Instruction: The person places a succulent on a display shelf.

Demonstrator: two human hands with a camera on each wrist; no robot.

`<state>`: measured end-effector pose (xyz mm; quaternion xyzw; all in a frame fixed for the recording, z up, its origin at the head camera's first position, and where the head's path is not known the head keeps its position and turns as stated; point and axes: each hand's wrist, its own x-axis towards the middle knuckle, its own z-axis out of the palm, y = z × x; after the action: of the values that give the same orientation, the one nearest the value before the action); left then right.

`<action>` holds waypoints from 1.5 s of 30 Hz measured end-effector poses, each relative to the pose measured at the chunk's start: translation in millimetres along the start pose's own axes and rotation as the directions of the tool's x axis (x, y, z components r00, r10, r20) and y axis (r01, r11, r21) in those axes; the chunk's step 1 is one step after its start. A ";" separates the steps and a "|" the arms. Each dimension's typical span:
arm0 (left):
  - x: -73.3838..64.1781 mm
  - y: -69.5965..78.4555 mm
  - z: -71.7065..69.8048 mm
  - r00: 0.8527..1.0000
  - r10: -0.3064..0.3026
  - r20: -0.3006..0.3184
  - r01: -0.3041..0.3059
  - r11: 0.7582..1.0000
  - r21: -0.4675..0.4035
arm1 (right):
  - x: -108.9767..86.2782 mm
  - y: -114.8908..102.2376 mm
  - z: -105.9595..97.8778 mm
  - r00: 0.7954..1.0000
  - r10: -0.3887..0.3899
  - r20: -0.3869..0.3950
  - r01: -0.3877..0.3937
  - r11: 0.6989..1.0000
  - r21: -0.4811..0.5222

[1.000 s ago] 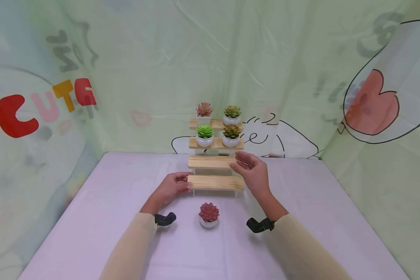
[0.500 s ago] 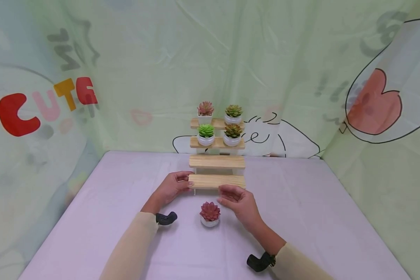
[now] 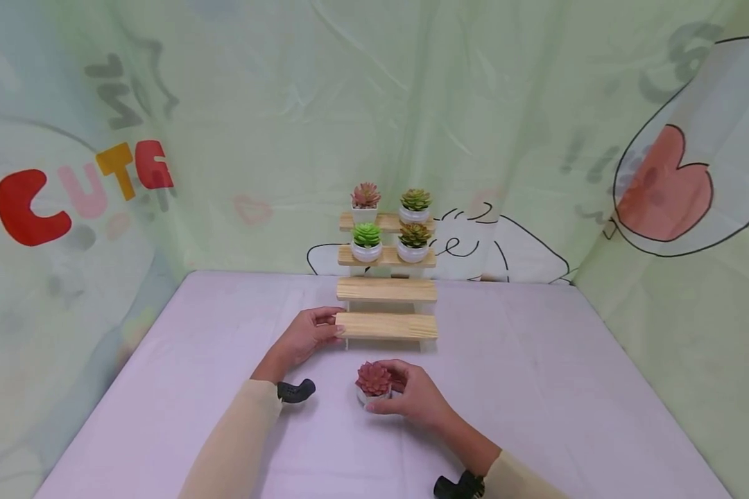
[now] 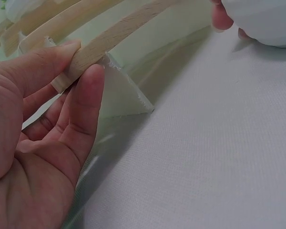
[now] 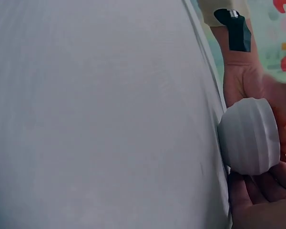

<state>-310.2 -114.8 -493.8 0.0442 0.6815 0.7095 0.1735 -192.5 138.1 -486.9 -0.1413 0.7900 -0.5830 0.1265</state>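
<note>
A red potted succulent (image 3: 373, 379) in a white ribbed pot (image 5: 251, 137) stands on the table in front of a tiered wooden plant stand (image 3: 387, 326). My right hand (image 3: 415, 396) holds that pot from the right, thumb on its near side and fingers behind it. At the left end of the stand's lowest board, my left hand (image 3: 302, 336) pinches the wood between thumb and fingers, as the left wrist view shows up close. Two upper tiers bear a pink succulent (image 3: 365, 196), a dark green one (image 3: 415, 201), a bright green one (image 3: 366, 239) and a brownish one (image 3: 413, 239).
A pale cloth covers the table (image 3: 537, 388). Printed fabric (image 3: 274, 125) hangs behind it and along both sides. The stand's two lower boards bear no pots. Black wrist cameras sit on both wrists, the left one (image 3: 296, 391) near the red succulent.
My right hand has come down from the right side of the stand's boards, toward me, and now grips the red succulent's pot. The left hand keeps its hold on the lowest board.
</note>
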 end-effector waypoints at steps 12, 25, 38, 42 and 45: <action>-1.2 0.5 0.2 1.000 -0.010 -0.006 0.010 1.000 0.003 | 3.4 3.7 -2.6 1.000 -0.024 0.018 0.025 0.998 -0.060; 0.4 -1.0 3.4 1.000 0.006 0.004 -0.006 1.000 0.001 | 4.2 3.5 -6.8 1.000 0.020 0.011 -0.019 0.998 -0.065; -2.3 -1.9 1.9 1.000 -0.006 -0.020 0.006 1.000 -0.014 | 5.3 8.5 -3.3 1.000 0.007 0.007 -0.007 1.000 -0.029; -2.1 -2.5 1.9 1.000 -0.008 -0.023 0.008 1.000 -0.020 | 5.5 8.5 -3.3 1.000 0.008 0.008 -0.008 1.000 -0.018; -2.0 -3.1 1.8 1.000 -0.011 -0.024 0.010 1.000 -0.024 | 5.6 9.1 -3.3 1.000 0.010 0.008 -0.010 1.000 -0.010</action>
<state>-307.2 -113.6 -496.4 0.0298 0.6755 0.7170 0.1695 -199.6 141.5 -494.9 -0.1405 0.7932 -0.5777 0.1318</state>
